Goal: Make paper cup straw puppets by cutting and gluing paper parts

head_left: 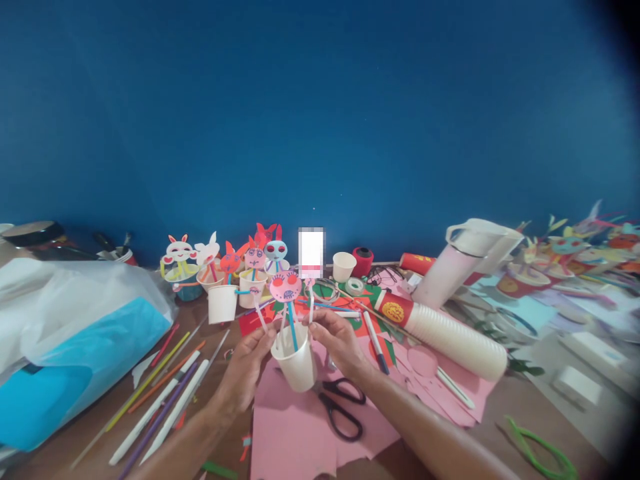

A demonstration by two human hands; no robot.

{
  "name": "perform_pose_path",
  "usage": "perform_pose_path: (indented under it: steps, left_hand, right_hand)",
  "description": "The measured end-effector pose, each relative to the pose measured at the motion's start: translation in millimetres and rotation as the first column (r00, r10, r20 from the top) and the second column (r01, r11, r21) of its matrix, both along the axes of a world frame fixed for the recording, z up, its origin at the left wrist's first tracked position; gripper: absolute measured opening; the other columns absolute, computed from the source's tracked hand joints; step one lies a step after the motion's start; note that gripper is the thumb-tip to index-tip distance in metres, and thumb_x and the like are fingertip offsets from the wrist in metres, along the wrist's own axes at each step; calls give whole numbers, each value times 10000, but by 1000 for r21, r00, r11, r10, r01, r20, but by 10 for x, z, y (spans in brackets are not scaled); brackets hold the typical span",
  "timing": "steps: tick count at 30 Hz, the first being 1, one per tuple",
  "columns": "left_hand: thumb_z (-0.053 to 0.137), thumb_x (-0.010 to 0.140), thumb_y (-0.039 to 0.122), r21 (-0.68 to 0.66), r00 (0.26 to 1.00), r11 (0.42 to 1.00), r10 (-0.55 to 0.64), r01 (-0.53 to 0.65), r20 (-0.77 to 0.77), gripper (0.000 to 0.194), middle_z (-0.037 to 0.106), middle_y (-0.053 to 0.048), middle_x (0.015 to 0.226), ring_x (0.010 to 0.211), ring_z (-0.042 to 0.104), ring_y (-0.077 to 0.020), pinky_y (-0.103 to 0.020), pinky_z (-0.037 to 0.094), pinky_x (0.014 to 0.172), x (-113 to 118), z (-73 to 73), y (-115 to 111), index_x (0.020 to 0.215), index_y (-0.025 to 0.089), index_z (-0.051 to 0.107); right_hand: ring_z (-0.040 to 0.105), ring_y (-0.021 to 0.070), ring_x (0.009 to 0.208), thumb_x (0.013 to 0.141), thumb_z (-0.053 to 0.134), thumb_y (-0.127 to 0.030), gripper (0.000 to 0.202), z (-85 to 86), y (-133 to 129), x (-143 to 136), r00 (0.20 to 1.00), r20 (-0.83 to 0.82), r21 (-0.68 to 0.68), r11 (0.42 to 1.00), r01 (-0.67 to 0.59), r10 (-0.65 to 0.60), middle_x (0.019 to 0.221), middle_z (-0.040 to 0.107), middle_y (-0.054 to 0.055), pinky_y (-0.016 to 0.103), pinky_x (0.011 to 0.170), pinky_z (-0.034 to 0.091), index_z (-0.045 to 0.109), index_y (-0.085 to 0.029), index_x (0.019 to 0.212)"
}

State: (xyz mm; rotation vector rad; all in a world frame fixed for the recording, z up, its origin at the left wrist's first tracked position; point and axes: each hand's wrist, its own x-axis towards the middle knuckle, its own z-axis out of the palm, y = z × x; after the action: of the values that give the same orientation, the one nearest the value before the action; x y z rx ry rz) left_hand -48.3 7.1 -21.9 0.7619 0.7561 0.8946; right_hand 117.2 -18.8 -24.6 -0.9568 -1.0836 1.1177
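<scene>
Between my hands is a white paper cup (pixel 299 365), slightly tilted above pink paper (pixel 293 433). A pink paper face (pixel 285 287) with red eyes stands over it on a blue straw (pixel 293 327) that goes down into the cup. My left hand (pixel 253 357) is closed at the cup's left rim, pinching a pale bent straw (pixel 261 313). On the right rim, my right hand (pixel 337 337) pinches another white straw (pixel 311 303). Black-handled scissors (pixel 341 417) lie on the pink paper, below my right hand.
Finished cup figures (pixel 230 263) stand at the back left. A plastic bag (pixel 85 333) and loose straws and pens (pixel 155 400) lie left. On the right are stacked cups (pixel 453 340), a jug (pixel 457 260) and green-handled scissors (pixel 537 447). A blue wall (pixel 320 120) rises behind.
</scene>
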Motion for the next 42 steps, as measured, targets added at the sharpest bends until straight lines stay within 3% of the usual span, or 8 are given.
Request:
perform_pose_path:
  steps: [8, 14, 24, 37, 42]
  left_hand:
    - [605, 738, 322, 22, 998, 998, 59, -59, -30, 397, 681, -89, 986, 903, 620, -220, -314, 444, 824, 4, -56, 19, 1092, 141, 594]
    - [574, 764, 304, 80, 999, 997, 13, -9, -44, 356, 674, -66, 1015, 940, 604, -206, -295, 437, 836, 11, -37, 2, 1091, 167, 600]
    - [575, 748, 343, 107, 989, 994, 32, -17, -146, 383, 660, -57, 1052, 979, 589, -218, -308, 419, 872, 3, 35, -26, 1098, 188, 599]
    - [566, 758, 350, 114, 989, 993, 26, -9, -145, 421, 670, -68, 1027, 972, 594, -230, -338, 431, 862, 2, -2, -10, 1141, 176, 563]
    - [558, 751, 396, 234, 971, 972, 58, -2, -230, 474, 636, -96, 1093, 1033, 557, -250, -353, 411, 892, -37, 55, -25, 1162, 159, 549]
  right_hand:
    - [479, 96, 621, 739, 600, -262, 114, -30, 5, -15, 1000, -16, 18, 1000, 11, -11, 731, 583, 0, 211, 582, 387, 623, -178, 813]
    - [472, 91, 609, 754, 586, -254, 115, -61, -2, -36, 1000, -30, 26, 1000, -2, 3, 750, 583, 8, 216, 572, 384, 616, -173, 830]
    - [442, 89, 560, 771, 564, -281, 126, -39, -16, -35, 1000, 5, 14, 1000, 11, -11, 642, 531, -18, 220, 549, 376, 606, -177, 829]
    - [464, 97, 587, 764, 564, -263, 122, -34, -8, -36, 1000, -5, 6, 1000, 15, -15, 706, 573, 3, 223, 561, 384, 613, -173, 830]
    - [509, 115, 650, 773, 557, -270, 133, -23, -28, -37, 999, 33, 44, 998, 36, -37, 782, 601, 20, 239, 608, 416, 618, -184, 853]
